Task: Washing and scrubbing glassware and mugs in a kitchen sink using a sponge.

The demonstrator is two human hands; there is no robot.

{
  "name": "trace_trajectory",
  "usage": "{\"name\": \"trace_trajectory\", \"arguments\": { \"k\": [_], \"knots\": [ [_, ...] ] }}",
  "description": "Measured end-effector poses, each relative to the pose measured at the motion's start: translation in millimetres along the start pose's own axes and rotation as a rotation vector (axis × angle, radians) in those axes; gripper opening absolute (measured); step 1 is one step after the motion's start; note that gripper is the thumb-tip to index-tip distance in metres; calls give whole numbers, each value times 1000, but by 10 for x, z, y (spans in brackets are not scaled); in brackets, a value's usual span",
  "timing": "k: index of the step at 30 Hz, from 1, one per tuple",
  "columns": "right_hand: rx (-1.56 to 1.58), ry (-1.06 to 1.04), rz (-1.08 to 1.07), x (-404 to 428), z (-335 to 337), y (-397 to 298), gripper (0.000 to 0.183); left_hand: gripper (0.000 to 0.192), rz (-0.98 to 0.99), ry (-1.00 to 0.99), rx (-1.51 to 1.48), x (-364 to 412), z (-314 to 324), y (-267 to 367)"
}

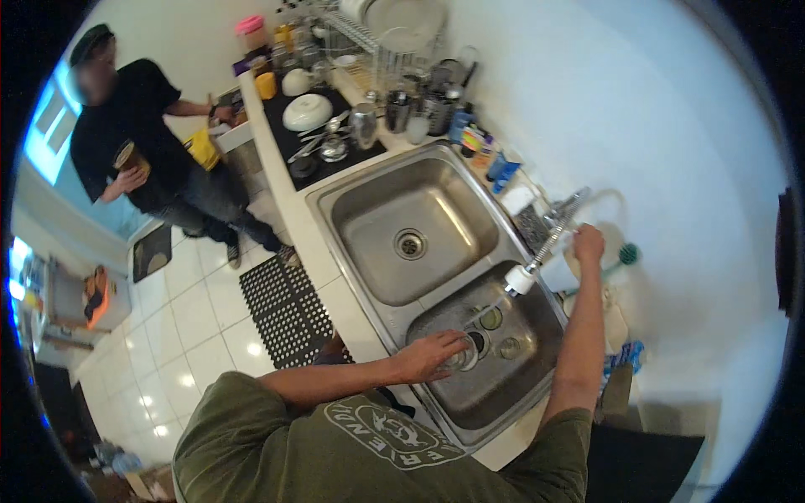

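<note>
My left hand holds a clear glass low in the nearer sink basin. Water runs from the white spray head of a spring-hose faucet down towards the glass. My right hand is raised with curled fingers beside the faucet's base at the wall. What its fingers touch is hidden. On the basin floor, a round green item lies by the dark drain opening, and a small round clear or metal piece sits to the right.
The farther basin adjoins. Beyond it, a black mat bears a white bowl, a metal shaker cup and utensils. A dish rack stands behind. A green-headed brush is by the wall. A person stands left, holding a container.
</note>
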State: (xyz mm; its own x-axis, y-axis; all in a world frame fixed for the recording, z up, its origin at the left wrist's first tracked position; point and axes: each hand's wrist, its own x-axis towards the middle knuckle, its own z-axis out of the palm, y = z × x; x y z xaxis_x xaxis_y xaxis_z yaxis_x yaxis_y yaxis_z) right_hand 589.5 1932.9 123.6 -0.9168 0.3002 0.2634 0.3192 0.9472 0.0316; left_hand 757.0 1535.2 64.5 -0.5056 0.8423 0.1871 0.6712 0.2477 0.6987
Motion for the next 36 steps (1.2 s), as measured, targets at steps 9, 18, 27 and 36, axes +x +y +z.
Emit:
{"name": "trace_trajectory", "arguments": {
  "k": [9,18,27,36],
  "knots": [
    [220,432,126,-464,-60,-198,24,67,24,-50,-21,78,-52,-23],
    [934,-242,45,-2644,-174,-876,43,68,41,27,36,84,-76,115],
    [899,-198,-91,-3450,-447,-1416,79,73,-47,-65,-91,176,-72,435],
    [1010,185,99,-3456,-461,-1518,70,82,119,191,-120,171,-47,527]
  ]
}}
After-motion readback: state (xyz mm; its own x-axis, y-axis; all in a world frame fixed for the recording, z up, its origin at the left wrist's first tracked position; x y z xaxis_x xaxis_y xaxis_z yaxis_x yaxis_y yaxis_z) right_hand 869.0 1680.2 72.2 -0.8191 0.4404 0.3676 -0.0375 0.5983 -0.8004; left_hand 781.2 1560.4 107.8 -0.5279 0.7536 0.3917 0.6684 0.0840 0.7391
